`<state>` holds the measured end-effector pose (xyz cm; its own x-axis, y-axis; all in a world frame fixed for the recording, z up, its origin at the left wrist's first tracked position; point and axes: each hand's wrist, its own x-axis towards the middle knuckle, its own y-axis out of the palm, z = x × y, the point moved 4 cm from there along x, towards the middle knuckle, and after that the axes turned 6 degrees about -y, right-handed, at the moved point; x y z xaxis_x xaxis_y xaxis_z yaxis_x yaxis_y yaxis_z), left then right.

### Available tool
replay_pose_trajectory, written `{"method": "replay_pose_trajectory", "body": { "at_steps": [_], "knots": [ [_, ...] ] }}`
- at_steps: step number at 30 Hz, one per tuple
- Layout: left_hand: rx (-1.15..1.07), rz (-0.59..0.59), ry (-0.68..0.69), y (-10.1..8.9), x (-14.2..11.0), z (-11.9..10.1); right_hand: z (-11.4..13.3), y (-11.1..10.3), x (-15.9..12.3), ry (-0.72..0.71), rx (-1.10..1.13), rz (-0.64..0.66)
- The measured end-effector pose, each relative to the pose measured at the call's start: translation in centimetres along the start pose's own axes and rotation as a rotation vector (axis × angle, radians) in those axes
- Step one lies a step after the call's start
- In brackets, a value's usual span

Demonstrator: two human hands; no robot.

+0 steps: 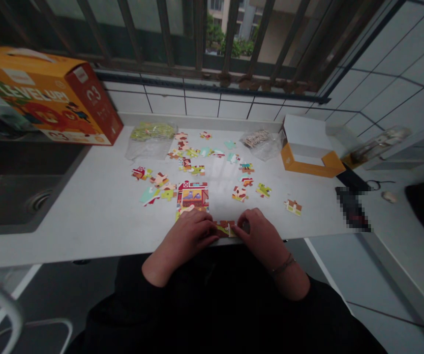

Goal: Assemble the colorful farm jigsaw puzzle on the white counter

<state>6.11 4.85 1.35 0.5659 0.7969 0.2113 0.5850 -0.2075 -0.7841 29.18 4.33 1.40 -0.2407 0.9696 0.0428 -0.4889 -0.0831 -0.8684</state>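
Note:
A joined strip of brown and green jigsaw puzzle pieces (224, 228) lies flat at the counter's front edge. My left hand (192, 227) has its fingers curled over the strip's left end, hiding that part and the lower edge of a joined puzzle section (193, 195) with a red barn. At the strip's right end, my right hand (259, 233) pinches a puzzle piece between thumb and fingers. Loose puzzle pieces are spread beyond both hands, among them a brown-spotted piece (240, 193), a green piece (263, 190) and a brown and cream piece (293, 207).
An orange puzzle box (49, 98) stands at the left, beside a sink (9, 201). Two plastic bags with pieces, a green one (152, 135) and a brown one (259, 140), lie toward the wall. An open white-and-orange box (308, 147) sits at the back right.

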Motion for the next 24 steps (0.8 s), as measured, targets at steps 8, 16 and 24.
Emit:
{"method": "replay_pose_trajectory", "body": {
  "at_steps": [8,16,24],
  "knots": [
    [0.14,0.002,0.027,0.7,-0.1,0.1,-0.1,0.3,0.2,-0.048,0.05,0.037],
    [0.312,0.027,0.048,1.1,-0.2,-0.6,-0.3,0.0,-0.4,-0.087,0.105,-0.01],
    [0.312,0.023,0.042,1.0,-0.1,-0.7,-0.7,-1.1,-1.1,-0.277,0.202,0.101]
  ]
}}
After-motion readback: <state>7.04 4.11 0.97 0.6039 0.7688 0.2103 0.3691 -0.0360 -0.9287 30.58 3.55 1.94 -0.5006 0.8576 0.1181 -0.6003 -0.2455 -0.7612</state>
